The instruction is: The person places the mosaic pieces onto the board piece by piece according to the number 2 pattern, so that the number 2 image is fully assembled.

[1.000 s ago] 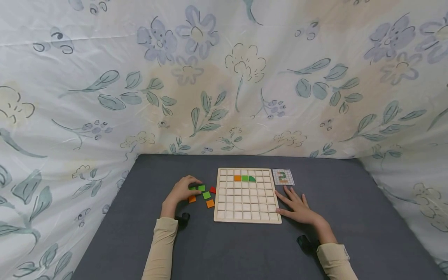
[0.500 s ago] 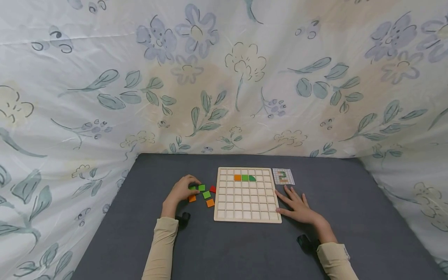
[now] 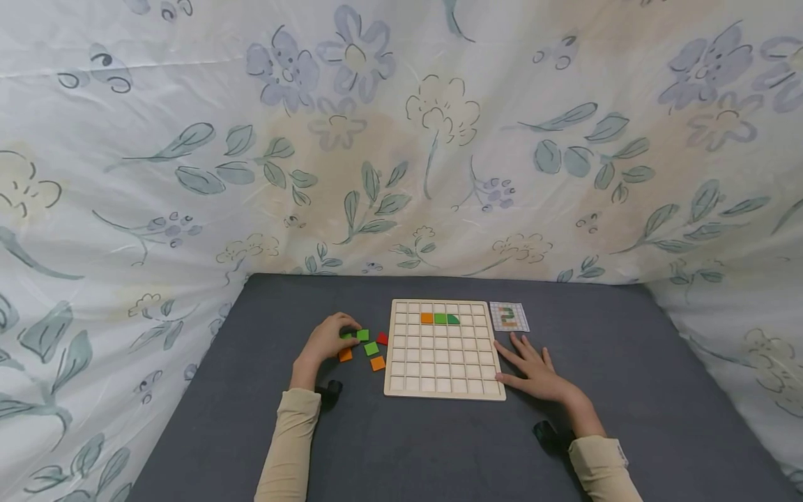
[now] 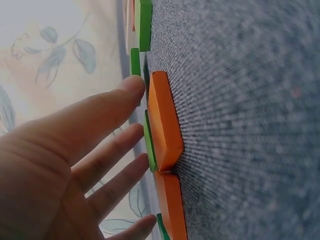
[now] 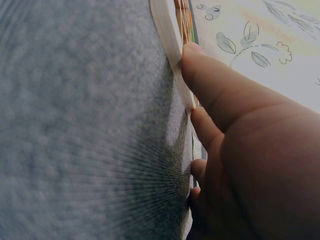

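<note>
My left hand (image 3: 327, 339) is over a group of small square tiles left of the board. Thumb and index finger pinch a green tile (image 3: 362, 335); in the left wrist view the thumb tip overlaps this green tile (image 4: 135, 61), and the index finger is hidden. Around that hand lie another green tile (image 3: 371, 348), a red tile (image 3: 383, 339) and orange tiles, one orange tile (image 4: 164, 120) close below the thumb. My right hand (image 3: 533, 368) lies with spread fingers at the right edge of the wooden grid board (image 3: 445, 397), thumb and index fingertip touching its rim.
In one upper row of the board sit an orange tile (image 3: 427, 318), a green tile (image 3: 440, 318) and a dark green rounded piece (image 3: 453, 319). A pattern card (image 3: 509, 317) lies off the board's upper right corner. A dark grey cloth (image 3: 439, 446) covers the table; floral fabric (image 3: 401, 139) hangs behind.
Both hands stay in place, the left still at the green tile. The whole head view has shifted very slightly.
</note>
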The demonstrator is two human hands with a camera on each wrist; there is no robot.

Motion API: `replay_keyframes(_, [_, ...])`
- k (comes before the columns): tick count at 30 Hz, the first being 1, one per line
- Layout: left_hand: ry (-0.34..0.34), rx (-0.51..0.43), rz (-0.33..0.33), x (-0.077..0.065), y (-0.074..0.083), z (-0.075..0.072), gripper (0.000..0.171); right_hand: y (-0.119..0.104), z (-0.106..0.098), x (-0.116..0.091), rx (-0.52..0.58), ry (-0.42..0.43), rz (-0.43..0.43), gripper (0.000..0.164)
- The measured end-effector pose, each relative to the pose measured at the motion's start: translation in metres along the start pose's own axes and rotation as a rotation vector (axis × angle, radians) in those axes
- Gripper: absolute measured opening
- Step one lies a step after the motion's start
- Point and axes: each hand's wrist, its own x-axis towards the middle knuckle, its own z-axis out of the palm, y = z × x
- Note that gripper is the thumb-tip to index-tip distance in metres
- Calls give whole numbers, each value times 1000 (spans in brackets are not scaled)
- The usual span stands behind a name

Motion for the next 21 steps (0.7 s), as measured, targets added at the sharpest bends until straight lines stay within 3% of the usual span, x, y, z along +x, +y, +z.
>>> replay_keyframes(7, [15, 3, 16, 0, 5, -2, 24, 5, 3, 1, 7, 13, -29, 68])
replay_keyframes(21, [28, 16, 55, 2, 21, 3, 24, -1, 0, 0, -22, -18, 37, 70])
